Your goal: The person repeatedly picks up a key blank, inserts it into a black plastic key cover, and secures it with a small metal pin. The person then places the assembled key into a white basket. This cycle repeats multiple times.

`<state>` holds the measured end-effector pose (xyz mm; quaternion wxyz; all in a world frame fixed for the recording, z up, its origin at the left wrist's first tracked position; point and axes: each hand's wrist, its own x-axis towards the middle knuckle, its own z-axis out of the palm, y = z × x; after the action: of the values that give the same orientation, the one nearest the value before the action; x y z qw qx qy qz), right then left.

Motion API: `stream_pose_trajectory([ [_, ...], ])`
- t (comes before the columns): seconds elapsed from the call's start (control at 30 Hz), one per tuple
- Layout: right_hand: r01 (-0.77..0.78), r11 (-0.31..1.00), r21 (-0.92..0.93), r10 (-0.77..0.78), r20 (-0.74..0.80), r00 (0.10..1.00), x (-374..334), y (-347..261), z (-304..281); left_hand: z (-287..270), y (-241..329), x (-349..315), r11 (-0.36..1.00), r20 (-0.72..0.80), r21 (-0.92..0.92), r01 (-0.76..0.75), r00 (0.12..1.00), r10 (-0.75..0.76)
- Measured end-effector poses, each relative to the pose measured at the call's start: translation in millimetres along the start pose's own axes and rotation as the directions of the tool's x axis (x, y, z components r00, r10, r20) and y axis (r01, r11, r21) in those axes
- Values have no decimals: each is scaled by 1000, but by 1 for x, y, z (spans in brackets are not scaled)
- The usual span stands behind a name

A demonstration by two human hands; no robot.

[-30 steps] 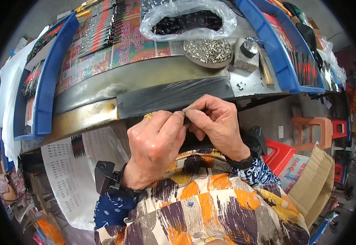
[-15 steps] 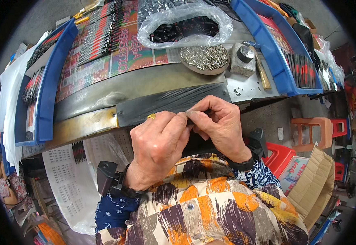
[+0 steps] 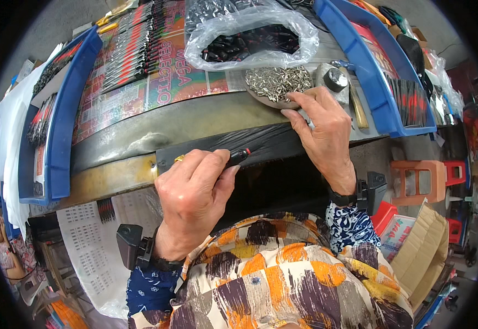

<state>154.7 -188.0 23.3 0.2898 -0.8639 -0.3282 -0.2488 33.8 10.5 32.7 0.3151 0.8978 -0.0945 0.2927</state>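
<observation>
My left hand is closed around a small black pen-like part with a red band, over the table's black-covered front edge. Thumb and forefinger pinch it; its tip sticks out to the right and a thin point shows. My right hand is at the near rim of a round brown dish. Small silvery metal pieces are heaped in the dish. The right thumb and forefinger stand a little apart, and I see nothing between them. Behind lies an open clear plastic bag of black parts.
A blue bin stands at the left, another blue bin at the right. Slim red-and-black items lie in rows at the far left. Beside the dish are a metal block and a wooden-handled tool.
Both hands were together over the table edge. The right hand has parted from the left and moved right and away to the dish. The left shifted slightly left, exposing the black part.
</observation>
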Motion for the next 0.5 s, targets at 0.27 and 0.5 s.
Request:
stream_pose_trajectory([
  [0.27, 81, 992, -100, -79, 19, 997, 2, 1, 5, -2, -3, -1, 999, 28, 0, 35, 999, -35],
  [0.5, 93, 995, 20, -94, 89, 992, 10, 7, 2, -2, -1, -5, 999, 44, 20, 38, 998, -39],
])
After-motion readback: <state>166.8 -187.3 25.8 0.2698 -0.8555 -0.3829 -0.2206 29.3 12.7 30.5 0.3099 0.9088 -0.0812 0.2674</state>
